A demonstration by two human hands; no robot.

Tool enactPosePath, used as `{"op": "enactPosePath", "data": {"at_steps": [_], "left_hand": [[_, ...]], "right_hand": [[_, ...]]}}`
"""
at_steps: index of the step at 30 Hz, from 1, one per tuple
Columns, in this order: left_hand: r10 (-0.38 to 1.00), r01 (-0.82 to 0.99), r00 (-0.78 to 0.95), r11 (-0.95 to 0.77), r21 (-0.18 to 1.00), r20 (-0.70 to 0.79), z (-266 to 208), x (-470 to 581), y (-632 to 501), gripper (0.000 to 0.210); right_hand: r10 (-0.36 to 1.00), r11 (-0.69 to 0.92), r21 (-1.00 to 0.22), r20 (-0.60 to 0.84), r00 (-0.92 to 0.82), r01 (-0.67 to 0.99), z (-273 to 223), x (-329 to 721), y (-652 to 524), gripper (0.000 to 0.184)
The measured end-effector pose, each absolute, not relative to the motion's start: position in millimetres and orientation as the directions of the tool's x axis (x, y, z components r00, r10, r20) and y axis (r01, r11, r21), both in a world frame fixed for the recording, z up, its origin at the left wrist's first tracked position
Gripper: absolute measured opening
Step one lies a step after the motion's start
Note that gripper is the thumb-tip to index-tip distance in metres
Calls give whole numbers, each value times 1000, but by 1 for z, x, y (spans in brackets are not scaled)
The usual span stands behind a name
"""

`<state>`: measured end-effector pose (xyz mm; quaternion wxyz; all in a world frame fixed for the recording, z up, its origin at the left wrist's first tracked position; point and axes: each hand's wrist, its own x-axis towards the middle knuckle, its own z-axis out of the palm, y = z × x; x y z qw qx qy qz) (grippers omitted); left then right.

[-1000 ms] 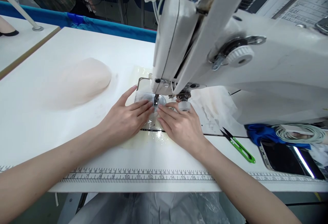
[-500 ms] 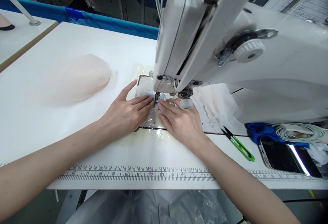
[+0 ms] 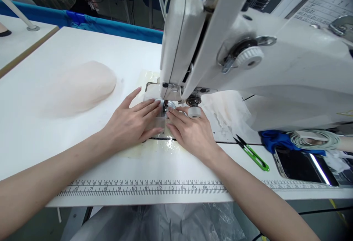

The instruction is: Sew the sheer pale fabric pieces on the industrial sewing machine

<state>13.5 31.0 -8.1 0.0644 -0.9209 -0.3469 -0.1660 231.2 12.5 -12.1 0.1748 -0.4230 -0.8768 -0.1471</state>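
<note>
Under the head of a white sewing machine (image 3: 176,46), both my hands lie beside the presser foot (image 3: 165,105). My left hand (image 3: 132,121) is flat on the left of the foot, fingers stretched out and thumb apart. On the other side my right hand (image 3: 193,132) rests with its fingers extended, fingertips close to the foot. Any cloth beneath the fingertips is too sheer to make out. A pale peach piece of sheer fabric (image 3: 91,85) lies on the white table to the left. Thin whitish fabric (image 3: 227,108) is to the right, behind my right hand.
Green-handled thread snips (image 3: 255,156) lie on the right. Past them are a dark phone (image 3: 306,165), a coiled pale cord (image 3: 314,140) and blue cloth (image 3: 271,140). A printed ruler strip (image 3: 146,187) runs along the front edge. Blue fabric (image 3: 121,29) borders the back edge.
My left thumb has moved out from the other fingers toward the right hand. Both hands still lie at the presser foot. The whole view has shifted slightly.
</note>
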Motion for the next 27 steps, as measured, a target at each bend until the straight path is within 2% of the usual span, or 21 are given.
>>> {"op": "enactPosePath", "data": {"at_steps": [2, 4, 7, 9, 10, 12, 14, 17, 23, 27], "left_hand": [[612, 662, 709, -749, -31, 349, -6, 12, 30, 57], [577, 657, 714, -747, -97, 397, -2, 10, 29, 57], [480, 650, 698, -736, -190, 531, 4, 7, 29, 34], [441, 650, 680, -732, -203, 586, 6, 7, 30, 18], [443, 647, 678, -739, -190, 586, 6, 7, 31, 11], [458, 622, 693, -770, -140, 557, 4, 8, 35, 19], [473, 597, 717, -796, -100, 513, 2, 7, 38, 31], [483, 590, 737, -801, -101, 473, -1, 6, 41, 34], [490, 563, 759, -825, -52, 429, -5, 3, 43, 36], [519, 557, 760, -831, 20, 392, -5, 3, 45, 38]], "right_hand": [[672, 603, 115, 462, -579, 790, -12, 232, 12, 26], [627, 620, 114, 523, -577, 777, -11, 232, 10, 23], [555, 682, 64, 603, -573, 728, -8, 227, 6, 29], [562, 719, 6, 584, -586, 695, -6, 223, 2, 30], [577, 731, -20, 552, -602, 682, -5, 221, 1, 30], [588, 753, -47, 495, -640, 656, -3, 219, -1, 32], [586, 753, -45, 499, -639, 656, -2, 218, -3, 32], [594, 729, -49, 540, -596, 683, -2, 218, -5, 33], [632, 729, -45, 425, -648, 683, -4, 217, -6, 31], [671, 691, -60, 422, -609, 720, -4, 220, -7, 29]]}}
